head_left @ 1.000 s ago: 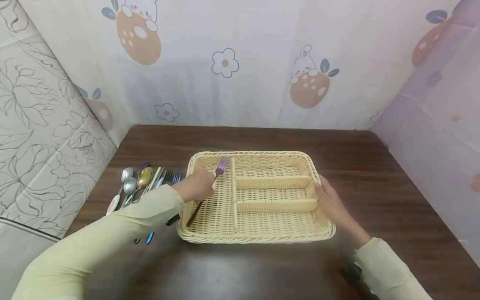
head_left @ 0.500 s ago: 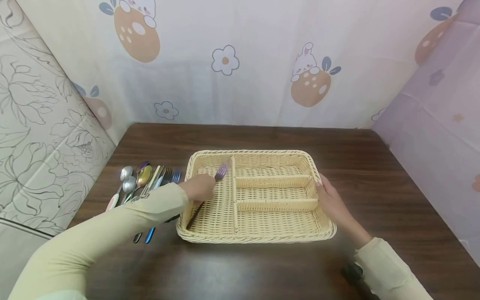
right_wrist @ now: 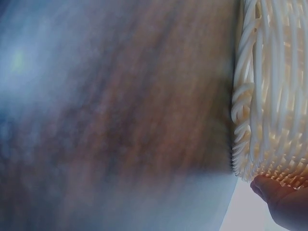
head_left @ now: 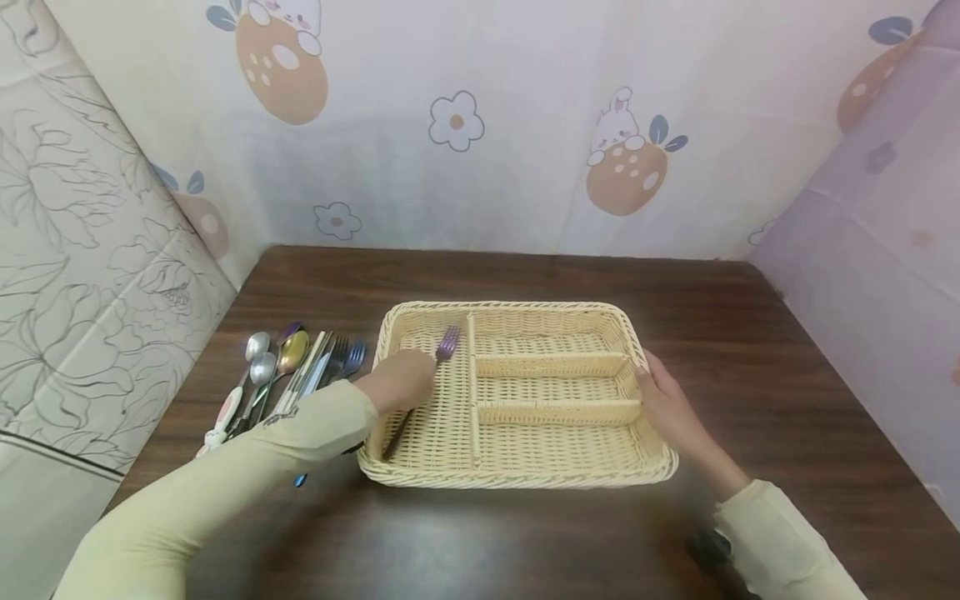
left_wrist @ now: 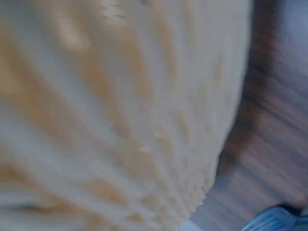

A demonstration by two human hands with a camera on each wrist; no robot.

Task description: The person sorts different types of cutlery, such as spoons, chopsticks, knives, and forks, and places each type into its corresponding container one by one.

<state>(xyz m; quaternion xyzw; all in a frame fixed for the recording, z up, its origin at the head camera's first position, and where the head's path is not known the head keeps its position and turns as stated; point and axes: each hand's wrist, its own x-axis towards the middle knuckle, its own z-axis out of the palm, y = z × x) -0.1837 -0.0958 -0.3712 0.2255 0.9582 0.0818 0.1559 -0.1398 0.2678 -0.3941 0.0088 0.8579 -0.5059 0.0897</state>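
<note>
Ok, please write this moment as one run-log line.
left hand: over purple fork, grip hidden; fork: in wicker basket, left compartment; right hand: grips basket's right end; other cutlery: on table, left of basket

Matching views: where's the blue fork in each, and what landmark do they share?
Head: blue fork left of centre, just left of the basket.
Left wrist: blue fork in the bottom right corner, cut by the edge.
Right wrist: not in it.
Shared landmark: the basket, left in the left wrist view, right in the right wrist view.
</note>
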